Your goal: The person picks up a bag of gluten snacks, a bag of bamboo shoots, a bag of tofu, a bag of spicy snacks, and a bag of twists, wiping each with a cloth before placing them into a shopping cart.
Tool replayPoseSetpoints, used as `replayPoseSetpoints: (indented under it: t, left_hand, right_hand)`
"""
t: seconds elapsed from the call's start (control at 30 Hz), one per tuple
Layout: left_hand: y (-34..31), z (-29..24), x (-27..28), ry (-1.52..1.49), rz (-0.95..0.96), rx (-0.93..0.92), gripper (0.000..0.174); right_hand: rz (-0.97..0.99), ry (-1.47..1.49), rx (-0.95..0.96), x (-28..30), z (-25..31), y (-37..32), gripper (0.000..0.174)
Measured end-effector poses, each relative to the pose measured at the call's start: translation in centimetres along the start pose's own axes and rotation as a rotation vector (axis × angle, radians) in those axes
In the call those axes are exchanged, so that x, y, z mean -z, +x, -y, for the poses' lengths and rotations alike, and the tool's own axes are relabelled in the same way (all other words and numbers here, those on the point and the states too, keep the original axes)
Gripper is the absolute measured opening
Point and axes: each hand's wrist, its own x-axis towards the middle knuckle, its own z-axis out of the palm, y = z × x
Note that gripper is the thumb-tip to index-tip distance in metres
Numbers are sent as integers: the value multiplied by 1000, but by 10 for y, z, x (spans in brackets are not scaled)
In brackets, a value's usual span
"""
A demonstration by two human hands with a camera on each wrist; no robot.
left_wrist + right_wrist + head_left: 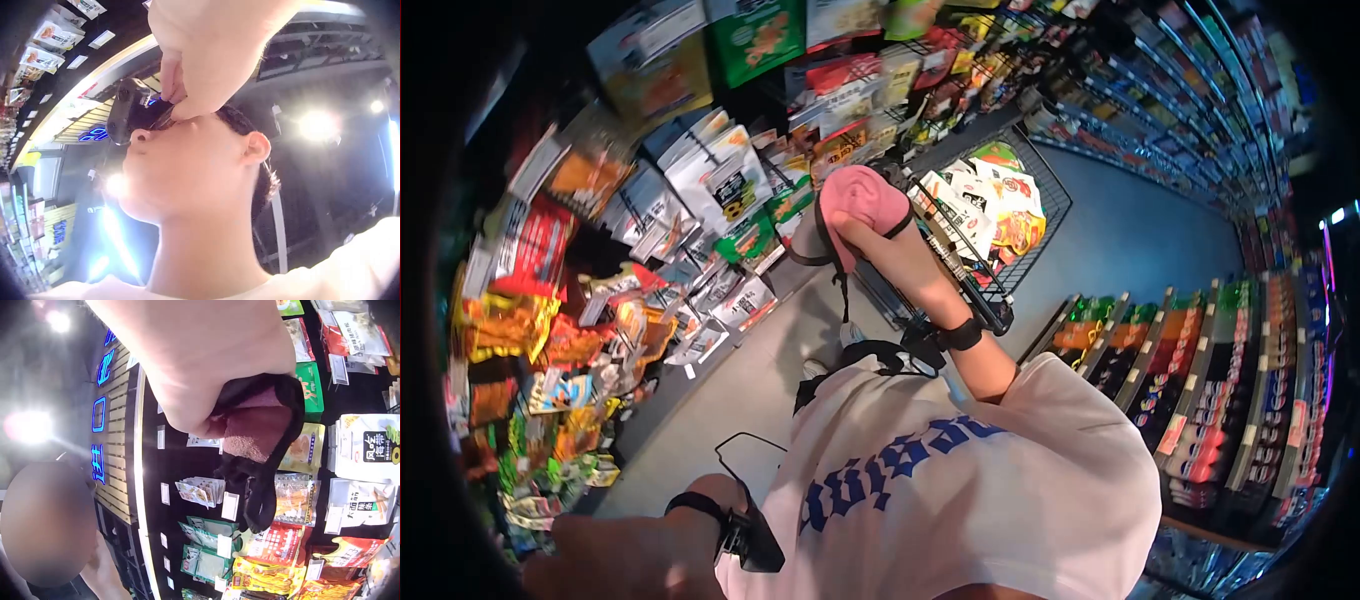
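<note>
1. Right inside the curled right hand point(884, 248) sits the pink cloth bundle point(868, 188), so there's zero gap between it and the grip. Thumb's laid over its side, and the grip looks snug and full.
2. Long axis? Honestly can't call it, since the coiled end faces the head camera. A black strap point(844, 290) dangles off it, below the hand in the right wrist view.
3. Key relation, imo: the wire cart point(985, 305) is just beside the right forearm, on the opposite side of the grip from the snack rack point(725, 180). The right hand is easily the nearer one to that cart.
4. Left hand point(212, 56) is up at the face, well apart from the bundle and right by some black headgear point(125, 106). Can't tell if it's pinching that or only touching.
5. Head count: one bundle, one cart, two hands, one black band point(960, 336) per wrist. Packets in the cart point(1015, 200) overlap, so several, no exact number. Bottles point(1200, 400) on the cart's side of the grip: rows and rows, too many to count.
</note>
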Motion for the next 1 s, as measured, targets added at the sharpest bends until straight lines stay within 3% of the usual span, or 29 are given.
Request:
replayPoseSetpoints:
  t: [0.07,0.1,0.13,0.17,0.2,0.27,0.33,0.4,0.47,0.53,0.57,0.6,0.67,0.7,0.73,0.77,0.8,0.83,0.87,1.0]
  left_hand:
    - [12,13,-13,16,61,-8,118]
    - [2,31,-24,182,-209,-85,84]
    - [-8,50,-35,342,-481,-160,67]
    - [-10,49,-11,190,-167,-42,59]
    - [-10,55,-16,171,-119,43,57]
    - [-2,71,-23,46,0,191,48]
    - [-5,90,-35,341,27,256,37]
    - [-6,101,-49,607,84,472,24]
    - [-22,121,-37,763,69,740,20]
    - [-41,143,-22,852,83,826,18]
    - [-62,156,-2,856,25,898,18]
    - [-78,164,12,891,-61,954,18]
    - [-102,170,25,871,-275,1031,20]
    - [-108,171,30,990,-336,1079,21]
    - [-119,170,40,954,-413,1043,20]
    - [-128,169,47,821,-527,1050,20]
    - [-147,171,59,805,-573,1030,19]
    - [-153,168,67,766,-645,988,19]
    - [-156,165,71,709,-698,950,18]
    - [-165,148,111,700,-820,886,15]
  right_hand:
    - [78,-104,-29,18,3,8,33]
    - [118,-172,-77,28,10,11,25]
    - [96,-161,-62,33,11,14,25]
    - [128,-32,9,36,11,17,20]
    - [160,90,82,39,10,21,15]
    - [157,115,47,47,9,22,14]
    - [205,160,-27,55,7,25,13]
    - [286,203,-33,64,-4,26,12]
    - [298,154,-12,74,-9,27,14]
    - [307,-14,63,76,-30,29,20]
    - [424,-131,-38,83,-42,32,26]
    - [405,-183,294,72,-49,42,31]
    - [486,-137,162,74,-58,42,39]
    - [506,9,-95,65,-71,44,39]
    - [529,-117,94,63,-105,52,38]
    - [491,-344,226,58,-63,53,38]
    - [509,-163,-34,55,-86,57,37]
    - [452,-151,-121,40,-77,58,37]
    - [477,-72,-92,35,-112,64,36]
    - [605,-189,-88,-30,-101,79,36]
